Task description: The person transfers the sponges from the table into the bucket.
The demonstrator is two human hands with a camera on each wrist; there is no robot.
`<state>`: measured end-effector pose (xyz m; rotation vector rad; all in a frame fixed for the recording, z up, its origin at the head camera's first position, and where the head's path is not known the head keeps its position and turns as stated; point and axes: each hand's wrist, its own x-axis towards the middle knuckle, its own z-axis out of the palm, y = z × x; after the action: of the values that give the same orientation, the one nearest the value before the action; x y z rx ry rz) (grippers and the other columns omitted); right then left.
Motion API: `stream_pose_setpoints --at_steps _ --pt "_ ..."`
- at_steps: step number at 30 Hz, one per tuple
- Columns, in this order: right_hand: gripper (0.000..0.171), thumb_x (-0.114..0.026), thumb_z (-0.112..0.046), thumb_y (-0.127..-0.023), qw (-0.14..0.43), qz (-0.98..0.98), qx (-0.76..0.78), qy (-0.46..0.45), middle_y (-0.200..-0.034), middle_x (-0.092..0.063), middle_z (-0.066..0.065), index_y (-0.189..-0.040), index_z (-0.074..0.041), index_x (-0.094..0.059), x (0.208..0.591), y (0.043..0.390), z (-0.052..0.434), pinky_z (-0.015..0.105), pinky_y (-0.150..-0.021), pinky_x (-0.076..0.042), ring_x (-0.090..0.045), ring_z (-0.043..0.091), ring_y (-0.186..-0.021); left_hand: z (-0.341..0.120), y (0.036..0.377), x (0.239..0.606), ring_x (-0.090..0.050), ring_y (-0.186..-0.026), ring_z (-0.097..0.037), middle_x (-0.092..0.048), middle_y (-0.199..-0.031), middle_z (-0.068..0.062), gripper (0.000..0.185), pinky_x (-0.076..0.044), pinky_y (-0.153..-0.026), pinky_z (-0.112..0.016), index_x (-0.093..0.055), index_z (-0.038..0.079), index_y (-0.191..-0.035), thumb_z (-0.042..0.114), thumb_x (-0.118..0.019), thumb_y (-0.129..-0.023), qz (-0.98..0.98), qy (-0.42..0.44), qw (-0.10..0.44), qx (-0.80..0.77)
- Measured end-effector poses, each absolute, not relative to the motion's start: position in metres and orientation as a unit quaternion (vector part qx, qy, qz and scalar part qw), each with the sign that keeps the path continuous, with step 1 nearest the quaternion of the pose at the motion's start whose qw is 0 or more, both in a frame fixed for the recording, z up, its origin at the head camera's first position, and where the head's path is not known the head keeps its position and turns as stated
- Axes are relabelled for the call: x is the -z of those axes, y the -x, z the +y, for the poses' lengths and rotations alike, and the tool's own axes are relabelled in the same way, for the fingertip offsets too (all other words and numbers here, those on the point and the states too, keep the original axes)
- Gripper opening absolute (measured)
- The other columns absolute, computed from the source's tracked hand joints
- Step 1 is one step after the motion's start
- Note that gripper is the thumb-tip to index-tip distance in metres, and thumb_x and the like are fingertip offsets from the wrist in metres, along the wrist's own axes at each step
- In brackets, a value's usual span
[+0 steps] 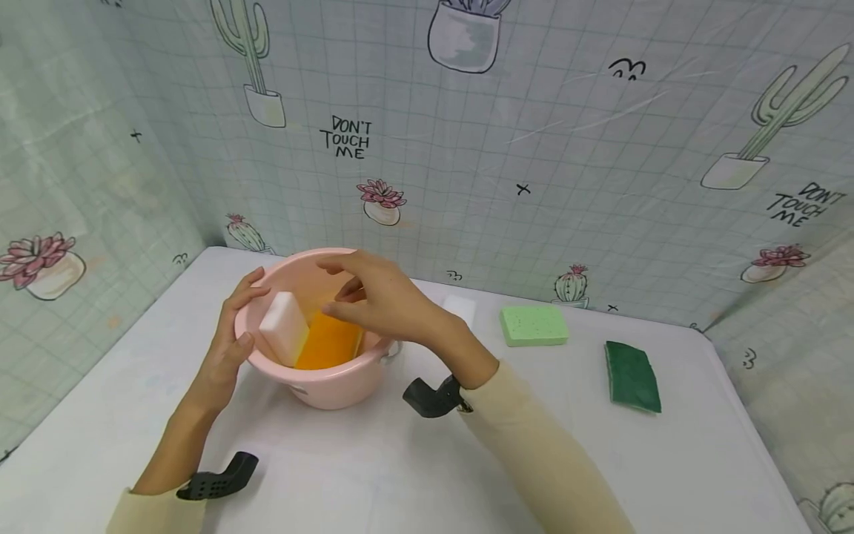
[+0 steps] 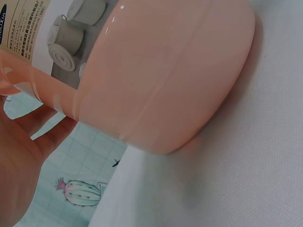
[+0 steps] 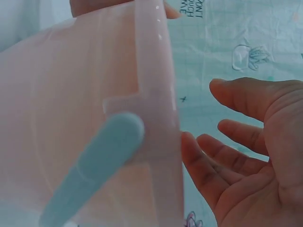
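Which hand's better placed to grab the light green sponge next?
Probably the right hand: it looks empty over the pink bucket, nearer the light green sponge. The left hand grips the bucket's rim.

The grid-patterned sheet (image 1: 467, 148) bore the words "DON'T TOUCH ME" twice, once left of centre and once near the right edge, with small "x" marks scattered about. The right wrist view caught the same phrase turned sideways and partly cut off. On the pink bucket (image 2: 161, 75), a label (image 2: 28, 33) showed a brand ending in "Xin" (its Chinese small print was too blurred to read surely).
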<state>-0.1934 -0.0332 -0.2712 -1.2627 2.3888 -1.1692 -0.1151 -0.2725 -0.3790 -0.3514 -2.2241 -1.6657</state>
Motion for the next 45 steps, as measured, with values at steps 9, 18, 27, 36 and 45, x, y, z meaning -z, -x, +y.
stream_pose_setpoints --at_steps 9,18,27,36,45 --pt "0.046 -0.069 -0.013 -0.088 0.038 0.805 0.414 0.423 -0.121 -0.059 0.004 -0.132 -0.008 -0.055 0.274 0.196 -0.004 0.018 -0.087 -0.047 -0.061 0.010 -0.097 -0.274 0.115 0.378 -0.013 -0.142 -0.021 -0.013 -0.157 0.006 0.053 -0.018 -0.109 -0.059 -0.036 0.013 -0.142 0.030 -0.045 -0.093 -0.780 0.123 0.170 0.589" --pt "0.039 -0.067 -0.013 -0.090 -0.021 0.797 0.441 0.412 -0.121 -0.061 0.001 -0.127 -0.009 -0.060 0.281 0.199 0.043 0.024 -0.086 -0.050 -0.062 0.009 -0.096 -0.273 0.116 0.381 -0.014 -0.141 -0.022 -0.013 -0.157 0.005 0.053 -0.021 -0.111 -0.052 -0.036 0.013 -0.142 0.029 -0.044 -0.093 -0.780 0.128 0.170 0.589" --pt "0.037 -0.067 -0.009 -0.089 -0.044 0.803 0.462 0.375 -0.118 -0.062 0.001 -0.126 -0.010 -0.061 0.300 0.204 0.089 0.026 -0.086 -0.051 -0.064 0.013 -0.096 -0.272 0.116 0.381 -0.012 -0.142 -0.022 -0.013 -0.157 0.005 0.053 -0.015 -0.108 -0.061 -0.035 0.013 -0.142 0.027 -0.046 -0.091 -0.774 0.127 0.172 0.596" --pt "0.040 -0.067 -0.011 -0.089 -0.049 0.820 0.470 0.321 -0.122 -0.060 0.001 -0.129 -0.013 -0.059 0.316 0.206 0.126 0.026 -0.088 -0.049 -0.062 0.016 -0.102 -0.273 0.116 0.383 -0.013 -0.141 -0.022 -0.013 -0.157 0.002 0.053 -0.017 -0.112 -0.053 -0.035 0.011 -0.142 0.029 -0.045 -0.093 -0.772 0.137 0.175 0.595" --pt "0.037 -0.061 -0.001 -0.091 -0.097 0.824 0.496 0.255 -0.123 -0.059 0.019 -0.127 0.005 -0.056 0.330 0.190 0.162 0.021 -0.087 -0.048 -0.059 0.028 -0.105 -0.273 0.116 0.383 -0.012 -0.142 -0.022 -0.012 -0.158 0.003 0.053 -0.017 -0.110 -0.057 -0.035 0.012 -0.142 0.028 -0.045 -0.092 -0.773 0.135 0.173 0.595"
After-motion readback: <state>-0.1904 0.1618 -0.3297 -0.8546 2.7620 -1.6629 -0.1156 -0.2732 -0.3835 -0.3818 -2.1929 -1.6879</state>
